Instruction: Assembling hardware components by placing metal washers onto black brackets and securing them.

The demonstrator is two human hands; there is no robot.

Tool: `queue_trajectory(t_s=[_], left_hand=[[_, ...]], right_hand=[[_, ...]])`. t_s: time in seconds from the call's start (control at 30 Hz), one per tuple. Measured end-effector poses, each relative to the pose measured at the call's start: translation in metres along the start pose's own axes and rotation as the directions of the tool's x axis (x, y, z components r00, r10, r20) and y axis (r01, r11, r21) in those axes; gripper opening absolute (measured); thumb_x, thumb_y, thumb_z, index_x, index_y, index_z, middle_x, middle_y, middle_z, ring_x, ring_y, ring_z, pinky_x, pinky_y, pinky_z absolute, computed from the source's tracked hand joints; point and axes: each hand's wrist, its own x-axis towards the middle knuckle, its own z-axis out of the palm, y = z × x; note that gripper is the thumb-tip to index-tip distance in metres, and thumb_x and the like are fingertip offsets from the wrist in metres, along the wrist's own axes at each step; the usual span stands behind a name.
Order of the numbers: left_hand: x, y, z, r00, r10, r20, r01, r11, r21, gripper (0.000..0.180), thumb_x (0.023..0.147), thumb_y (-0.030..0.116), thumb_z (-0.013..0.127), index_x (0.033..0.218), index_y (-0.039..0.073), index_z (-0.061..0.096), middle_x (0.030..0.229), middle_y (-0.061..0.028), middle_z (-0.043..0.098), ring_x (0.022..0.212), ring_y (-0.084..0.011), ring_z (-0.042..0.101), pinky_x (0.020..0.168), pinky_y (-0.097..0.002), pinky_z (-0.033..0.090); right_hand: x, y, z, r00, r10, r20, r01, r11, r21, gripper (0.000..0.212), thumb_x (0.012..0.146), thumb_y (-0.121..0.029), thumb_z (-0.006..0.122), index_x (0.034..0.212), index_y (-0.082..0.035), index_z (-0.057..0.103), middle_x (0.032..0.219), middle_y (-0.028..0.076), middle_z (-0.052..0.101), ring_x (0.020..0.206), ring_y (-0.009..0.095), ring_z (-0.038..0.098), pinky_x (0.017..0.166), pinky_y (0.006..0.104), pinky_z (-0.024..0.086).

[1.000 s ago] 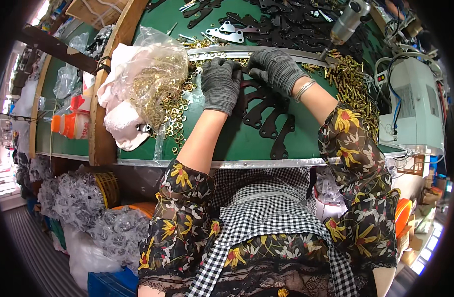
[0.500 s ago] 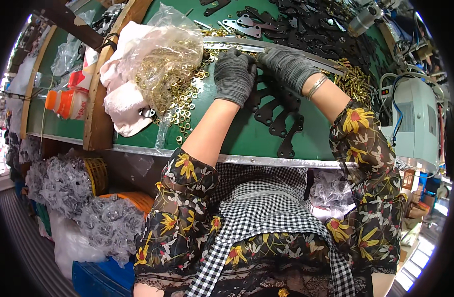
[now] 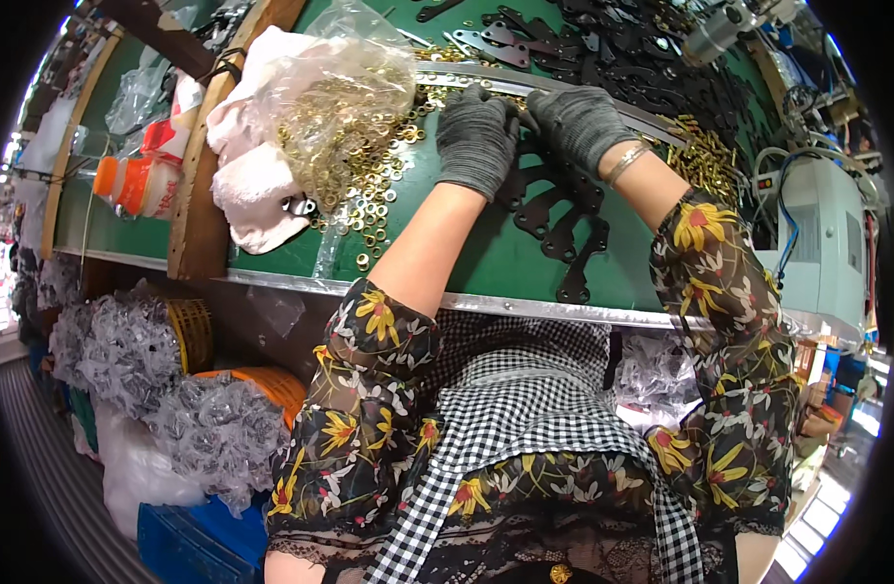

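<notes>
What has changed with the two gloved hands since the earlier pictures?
The left hand and right hand drew closer together, fingertips now meeting at the metal strip. The black flat parts, the bag of brass rings and the orange bottle stayed put.

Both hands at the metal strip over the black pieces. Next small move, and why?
Probably slide the left hand left to pick a brass eyelet. Both gloved hands meet at the strip over a black piece; the right hand already steadies it, and loose eyelets lie beside the left.

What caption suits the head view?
Two gloved hands, left hand and right hand, meet over black flat parts beside brass eyelets.
</notes>
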Motion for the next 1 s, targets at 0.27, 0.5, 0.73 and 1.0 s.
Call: queue_trajectory(t_s=[0.27,0.5,0.73,1.0], left_hand=[[-0.001,-0.008,-0.008,1.0,-0.001,-0.002,0.001,1.0,0.018,0.019,0.08,0.025,0.07,0.097,0.018,0.074,0.107,-0.0097,0.063,0.102,-0.0331,0.057,0.092,-0.043,0.047],[-0.001,-0.013,-0.002,1.0,0.015,-0.011,-0.015,1.0,0.023,0.017,0.081,0.024,0.068,0.096,0.018,0.074,0.105,-0.01,0.064,0.103,-0.0316,0.057,0.09,-0.0426,0.048],[0.0,-0.004,0.0,1.0,0.015,-0.012,-0.015,1.0,0.011,0.015,0.084,0.024,0.066,0.094,0.016,0.074,0.105,-0.0097,0.064,0.103,-0.0316,0.058,0.091,-0.0424,0.048],[-0.003,-0.007,0.002,0.998,0.035,-0.045,-0.033,0.999,0.036,0.017,0.083,0.024,0.067,0.096,0.016,0.074,0.106,-0.0105,0.063,0.104,-0.0322,0.057,0.091,-0.0423,0.049]], right_hand=[[0.0,-0.001,0.005,0.993,0.052,-0.107,-0.042,0.994,0.099,0.038,0.098,-0.038,0.047,0.093,-0.007,0.068,0.081,0.017,0.069,0.079,0.034,0.068,0.071,0.0439,0.054],[0.002,-0.004,0.005,0.998,0.064,-0.014,-0.064,0.997,0.049,0.05,0.098,-0.045,0.039,0.09,-0.007,0.07,0.081,0.018,0.069,0.08,0.036,0.067,0.074,0.0457,0.053],[0.001,-0.006,0.003,0.961,0.246,0.126,-0.264,0.951,0.16,0.054,0.098,-0.046,0.037,0.096,-0.005,0.072,0.094,0.02,0.069,0.09,0.036,0.067,0.084,0.0462,0.052],[0.006,-0.007,0.003,0.968,0.224,0.11,-0.237,0.963,0.128,0.052,0.098,-0.047,0.038,0.098,-0.007,0.071,0.095,0.02,0.068,0.09,0.037,0.066,0.083,0.0462,0.051]])
